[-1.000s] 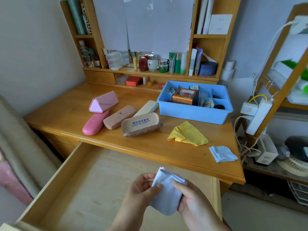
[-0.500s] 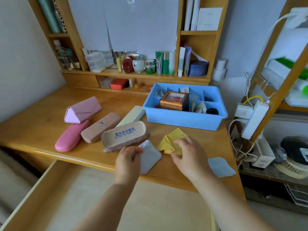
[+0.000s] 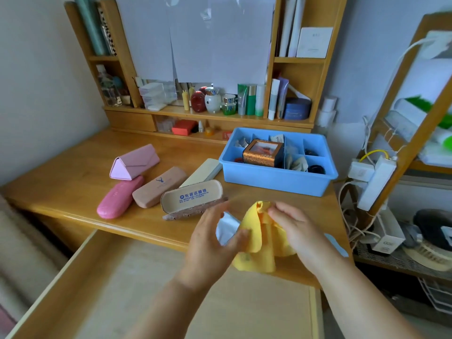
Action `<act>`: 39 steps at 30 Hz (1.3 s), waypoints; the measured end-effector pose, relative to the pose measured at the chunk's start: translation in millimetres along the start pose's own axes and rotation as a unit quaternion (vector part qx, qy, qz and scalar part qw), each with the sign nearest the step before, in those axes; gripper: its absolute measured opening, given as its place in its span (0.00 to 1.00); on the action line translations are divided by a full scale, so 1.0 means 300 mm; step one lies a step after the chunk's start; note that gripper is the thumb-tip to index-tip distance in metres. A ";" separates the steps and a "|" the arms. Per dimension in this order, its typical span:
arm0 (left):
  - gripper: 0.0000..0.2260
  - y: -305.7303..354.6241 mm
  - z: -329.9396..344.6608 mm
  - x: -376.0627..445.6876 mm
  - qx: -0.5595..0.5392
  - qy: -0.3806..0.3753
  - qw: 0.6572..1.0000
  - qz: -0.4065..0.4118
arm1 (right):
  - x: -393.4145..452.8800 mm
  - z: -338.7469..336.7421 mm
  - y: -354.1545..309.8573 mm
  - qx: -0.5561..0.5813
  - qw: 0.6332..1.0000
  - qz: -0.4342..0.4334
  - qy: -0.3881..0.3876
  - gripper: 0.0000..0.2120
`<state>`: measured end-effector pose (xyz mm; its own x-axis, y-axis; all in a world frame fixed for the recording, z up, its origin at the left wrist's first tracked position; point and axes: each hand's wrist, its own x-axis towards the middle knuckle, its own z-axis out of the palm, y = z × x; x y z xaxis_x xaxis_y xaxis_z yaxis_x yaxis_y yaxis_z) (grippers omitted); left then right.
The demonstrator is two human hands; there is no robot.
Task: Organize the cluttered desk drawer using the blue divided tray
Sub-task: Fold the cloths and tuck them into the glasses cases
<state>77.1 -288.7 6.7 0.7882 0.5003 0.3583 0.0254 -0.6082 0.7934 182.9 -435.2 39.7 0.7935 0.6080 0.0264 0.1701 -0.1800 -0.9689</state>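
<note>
Both your forearms come in from the bottom edge and meet over the front edge of the surface [image 3: 73,182], above the open drawer [image 3: 151,297].

Left hand [image 3: 210,243]: back toward the camera, fingers curled upward, thumb pressed against the lower left part of the yellow cloth [image 3: 256,243]. A pale blue cloth [image 3: 226,228] shows in the gap between that hand and the yellow one; can't tell whether you're gripping it or it just lies on the surface behind.

Right hand [image 3: 296,231]: palm down, wrist angled left, fingers [image 3: 276,211] closed in a pinch on the bunched top corner of the yellow cloth. The cloth hangs crumpled between both hands, lower edge over the lip of the surface.

Blue divided tray [image 3: 276,179] sits at the back right of the surface, well apart from your hands. A brown patterned box [image 3: 263,155] stands in one of its middle compartments; small dark items and crumpled bits are in the others, too small to name.

Left of the tray, five glasses cases on the surface: pink triangular folding case [image 3: 134,162], glossy pink hard case [image 3: 119,198], tan case [image 3: 159,187], cream case [image 3: 203,172], and an open case [image 3: 192,196] with blue print inside its lid, just beside your left hand.

Another light blue cloth [image 3: 336,244] peeks out past your right wrist, near the right edge of the surface.
</note>
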 end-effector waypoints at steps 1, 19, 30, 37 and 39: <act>0.30 0.033 -0.002 -0.016 -0.049 -0.032 0.998 -0.036 | -0.026 0.006 -0.009 -0.024 1.000 -0.002 -0.015 0.11; 0.13 0.178 -0.172 -0.242 -0.318 -0.045 0.921 -0.220 | -0.275 0.054 -0.023 -0.003 0.995 0.099 -0.003 0.20; 0.18 0.250 -0.215 -0.241 -0.127 -0.148 0.974 -0.111 | -0.317 0.058 -0.078 0.030 0.991 0.018 -0.131 0.04; 0.07 0.213 -0.261 -0.218 -0.054 -0.131 0.984 -0.108 | -0.308 -0.053 -0.105 -0.050 0.988 0.062 -0.133 0.05; 0.07 0.205 -0.259 -0.206 -0.048 -0.125 0.984 -0.115 | -0.307 -0.085 -0.104 -0.073 0.988 0.065 -0.119 0.03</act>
<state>-17.8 -309.0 71.8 0.8952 0.4437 0.0423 0.1714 -0.4303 0.8863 119.5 -505.2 73.9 0.6575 0.7339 -0.1709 0.1729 -0.3677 -0.9137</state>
